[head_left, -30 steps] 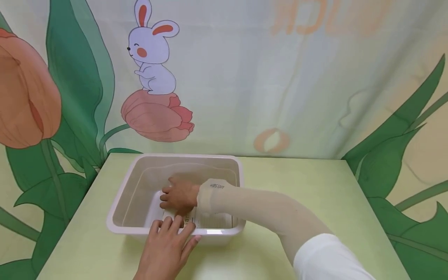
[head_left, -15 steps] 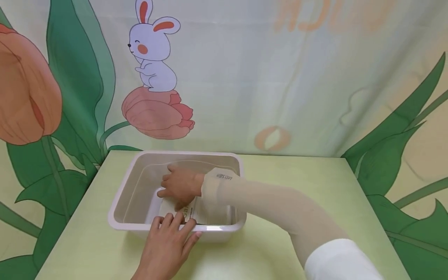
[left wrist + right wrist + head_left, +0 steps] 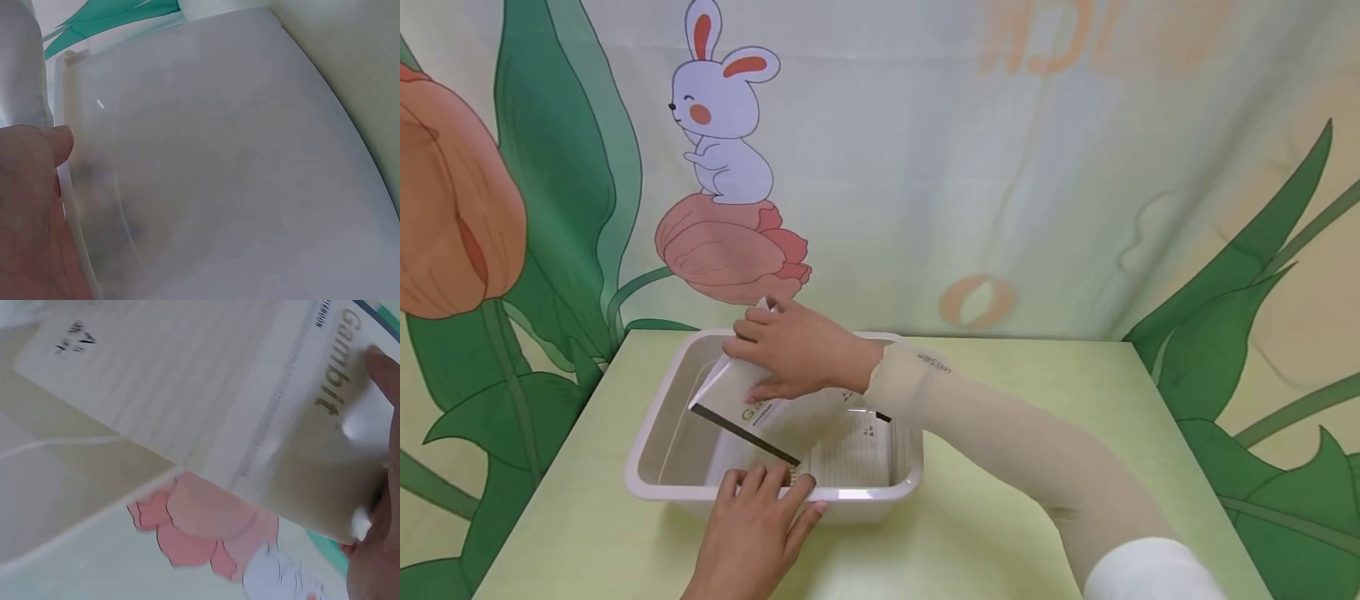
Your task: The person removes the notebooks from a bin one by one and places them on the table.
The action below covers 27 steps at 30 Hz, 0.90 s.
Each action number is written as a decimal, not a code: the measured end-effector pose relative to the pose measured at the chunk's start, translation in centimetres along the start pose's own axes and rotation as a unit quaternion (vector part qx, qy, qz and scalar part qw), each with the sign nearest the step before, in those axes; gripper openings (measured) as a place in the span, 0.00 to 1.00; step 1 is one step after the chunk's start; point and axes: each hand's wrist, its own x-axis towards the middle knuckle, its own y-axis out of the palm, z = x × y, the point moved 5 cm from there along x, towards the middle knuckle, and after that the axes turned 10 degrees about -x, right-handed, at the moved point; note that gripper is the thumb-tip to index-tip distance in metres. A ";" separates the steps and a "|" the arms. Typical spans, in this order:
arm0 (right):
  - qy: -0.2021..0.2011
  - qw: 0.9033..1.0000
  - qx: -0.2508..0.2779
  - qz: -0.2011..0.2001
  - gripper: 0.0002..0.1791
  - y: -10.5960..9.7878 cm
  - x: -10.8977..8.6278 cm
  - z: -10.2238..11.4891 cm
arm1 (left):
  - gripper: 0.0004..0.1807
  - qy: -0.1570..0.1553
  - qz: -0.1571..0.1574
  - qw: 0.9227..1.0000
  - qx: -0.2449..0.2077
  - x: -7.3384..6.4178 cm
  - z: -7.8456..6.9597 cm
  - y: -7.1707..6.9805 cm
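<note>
My right hand (image 3: 797, 346) grips a white notebook (image 3: 784, 422) with a dark spine edge, holding it tilted over the light plastic tub (image 3: 650, 437). In the right wrist view the gold word "Gambit" shows on the notebook's cover (image 3: 250, 406), with the thumb pressing near the lettering. Another pale, lined notebook (image 3: 853, 454) lies inside the tub at its right side. My left hand (image 3: 752, 525) holds the tub's near rim, fingers hooked over it; the left wrist view shows its thumb (image 3: 60, 144) at the rim beside the smooth outer wall (image 3: 231, 156).
The tub stands on a pale green table (image 3: 1015, 433), left of the middle and near the back. Behind it hangs a curtain (image 3: 880, 167) printed with a rabbit, tulips and leaves.
The right hand has lifted a notebook from the tub's bottom, up and tilted, uncovering the other notebook. The left hand has stayed on the near rim.
</note>
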 end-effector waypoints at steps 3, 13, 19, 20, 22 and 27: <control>0.053 0.997 0.004 -0.053 0.35 -1.5 -0.9 -2.0 | 0.17 -0.002 0.005 1.000 0.001 0.0 0.0 0.2; 0.226 0.950 0.043 -0.211 0.32 -6.6 -7.6 -8.6 | 0.17 -0.009 0.008 1.000 0.004 -0.3 -0.3 0.7; 0.319 0.900 0.067 -0.289 0.30 -8.1 -14.6 -11.9 | 0.17 -0.003 0.003 1.000 0.004 -0.4 -0.4 0.8; 0.331 0.894 0.070 -0.295 0.31 -8.1 -15.9 -12.3 | 0.17 0.000 0.001 1.000 0.003 -0.3 -0.4 0.9; 0.353 0.883 0.072 -0.302 0.33 -8.2 -18.4 -12.8 | 0.19 0.005 -0.003 1.000 0.003 -0.3 -0.4 0.8; 0.412 0.854 0.069 -0.309 0.40 -7.8 -24.4 -13.2 | 0.24 0.008 -0.015 1.000 0.000 -0.3 -0.2 0.4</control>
